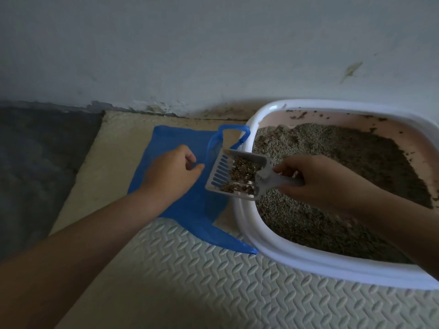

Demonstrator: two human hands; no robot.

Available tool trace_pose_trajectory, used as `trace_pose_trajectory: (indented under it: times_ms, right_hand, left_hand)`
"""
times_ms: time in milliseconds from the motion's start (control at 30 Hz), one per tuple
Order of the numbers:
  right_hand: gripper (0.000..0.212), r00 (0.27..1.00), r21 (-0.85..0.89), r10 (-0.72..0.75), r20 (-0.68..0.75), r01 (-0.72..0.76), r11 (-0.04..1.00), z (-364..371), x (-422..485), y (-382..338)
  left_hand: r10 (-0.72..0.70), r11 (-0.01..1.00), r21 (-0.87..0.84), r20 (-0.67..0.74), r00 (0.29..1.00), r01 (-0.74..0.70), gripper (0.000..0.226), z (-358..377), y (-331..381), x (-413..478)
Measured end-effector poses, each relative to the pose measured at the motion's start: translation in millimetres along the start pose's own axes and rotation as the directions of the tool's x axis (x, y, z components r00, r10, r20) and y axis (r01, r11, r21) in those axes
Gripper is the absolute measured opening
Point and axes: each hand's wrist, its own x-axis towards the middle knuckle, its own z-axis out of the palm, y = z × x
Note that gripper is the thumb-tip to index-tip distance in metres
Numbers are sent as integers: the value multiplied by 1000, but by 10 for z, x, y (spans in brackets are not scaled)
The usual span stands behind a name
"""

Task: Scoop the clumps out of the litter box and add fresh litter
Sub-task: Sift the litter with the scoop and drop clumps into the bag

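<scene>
- left hand [172,170] — grip pinched on the blue bag [190,210], which lies on the floor mat [213,281]
- scoop [221,172] holds clumps [242,173], over the litter box [247,224] rim
- right hand [311,179] — grip clamped on the scoop handle

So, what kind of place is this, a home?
Probably a home's floor corner kept for a cat: a white litter box stands by a painted wall on a patterned foam mat, a blue plastic bag lies beside it, and the right hand holds a scoop.
</scene>
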Motion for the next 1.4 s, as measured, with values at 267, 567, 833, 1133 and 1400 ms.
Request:
trace_pose_trajectory:
  times_ms: [267, 567, 833, 1133, 1400]
  right_hand:
    - [24, 999, -36, -16, 40, 17, 999, -28, 47, -71]
    - [30, 997, -61, -2, 71, 6, 998, -9, 109, -127]
    - [54, 958, -102, -21, 286, 53, 993, 167, 550, -475]
    - [58, 910, -30, -98, 403, 120, 992, 375, 841, -752]
    - [52, 932, -18, -143, 332, 158, 987, 360, 895, -809]
  left_hand:
    - [-14, 999, 48, 67, 998, 11, 22, 58, 26, 59]
    - [7, 1000, 4, 26, 1000, -7, 18, -156, 30, 9]
    - [-35, 997, -63, 21, 999, 36, 19, -318, -97, -44]
    - [-72, 972, -217, 79, 994, 88, 22, -429, -144, -52]
    - [-131, 892, -422, 107, 986, 164, 21, -498, -116, -65]
